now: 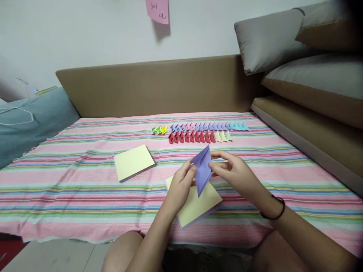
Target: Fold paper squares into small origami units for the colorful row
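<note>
Purple paper (pixel 202 172): folded to points, held up between both hands above the paper stack (pixel 195 211), towards the near edge of the striped cloth (pixel 85 185).
Left hand (pixel 181 182): half curled, thumb pressed on the paper's left side, fingers mostly hidden behind.
Right hand (pixel 229 168): loosely curled, thumb and fingertips lightly gripping the right edge.
Shaping: best done, I'd judge, with the left thumb steady while the right hand works the edge gently; pulling both sides hard could tear a crease.
Points: lining up the layers before pressing should keep the tips sharp.
Folded rows: small red pieces (pixel 192 136) and purple pieces (pixel 217 126) stand towards the cloth's far edge, well apart from the hands.
</note>
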A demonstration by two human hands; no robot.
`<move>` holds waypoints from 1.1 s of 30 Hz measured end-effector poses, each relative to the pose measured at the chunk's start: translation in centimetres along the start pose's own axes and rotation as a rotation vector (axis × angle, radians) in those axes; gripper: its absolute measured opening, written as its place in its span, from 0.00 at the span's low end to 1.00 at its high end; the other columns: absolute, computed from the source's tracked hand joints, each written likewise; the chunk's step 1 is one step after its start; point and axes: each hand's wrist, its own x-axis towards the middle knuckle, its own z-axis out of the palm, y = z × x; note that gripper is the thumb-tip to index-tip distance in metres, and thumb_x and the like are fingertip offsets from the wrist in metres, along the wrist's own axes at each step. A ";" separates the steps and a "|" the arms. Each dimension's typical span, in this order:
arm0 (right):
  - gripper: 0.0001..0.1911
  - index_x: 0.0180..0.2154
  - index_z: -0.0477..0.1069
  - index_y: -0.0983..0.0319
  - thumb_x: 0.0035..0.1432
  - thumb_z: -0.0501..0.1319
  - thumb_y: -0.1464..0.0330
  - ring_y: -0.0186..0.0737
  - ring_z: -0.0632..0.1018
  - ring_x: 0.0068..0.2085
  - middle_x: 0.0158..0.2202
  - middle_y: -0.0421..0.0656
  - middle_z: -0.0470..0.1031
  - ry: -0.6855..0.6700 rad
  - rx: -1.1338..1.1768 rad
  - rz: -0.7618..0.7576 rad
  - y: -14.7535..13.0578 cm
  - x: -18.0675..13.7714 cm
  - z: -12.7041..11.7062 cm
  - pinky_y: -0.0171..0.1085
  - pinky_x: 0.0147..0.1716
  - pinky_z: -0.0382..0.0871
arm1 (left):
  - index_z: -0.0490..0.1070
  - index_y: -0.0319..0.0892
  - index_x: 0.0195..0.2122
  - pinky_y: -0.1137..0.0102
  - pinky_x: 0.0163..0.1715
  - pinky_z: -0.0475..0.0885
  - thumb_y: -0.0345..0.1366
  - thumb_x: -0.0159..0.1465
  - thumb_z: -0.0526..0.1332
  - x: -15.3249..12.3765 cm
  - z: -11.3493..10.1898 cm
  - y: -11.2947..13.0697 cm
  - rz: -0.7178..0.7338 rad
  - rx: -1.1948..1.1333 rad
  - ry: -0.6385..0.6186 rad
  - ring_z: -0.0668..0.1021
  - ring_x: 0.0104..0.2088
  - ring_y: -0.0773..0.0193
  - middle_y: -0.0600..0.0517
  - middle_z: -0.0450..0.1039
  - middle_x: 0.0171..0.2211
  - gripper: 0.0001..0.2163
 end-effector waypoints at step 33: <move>0.14 0.40 0.74 0.56 0.54 0.56 0.76 0.41 0.74 0.45 0.46 0.44 0.71 0.159 -0.206 -0.359 0.1 -0.6 0.8 0.37 0.36 0.72 | 0.76 0.44 0.43 0.70 0.45 0.69 0.28 0.57 0.59 0.1 -0.8 0.2 0.316 0.067 0.190 0.77 0.45 0.60 0.49 0.76 0.45 0.13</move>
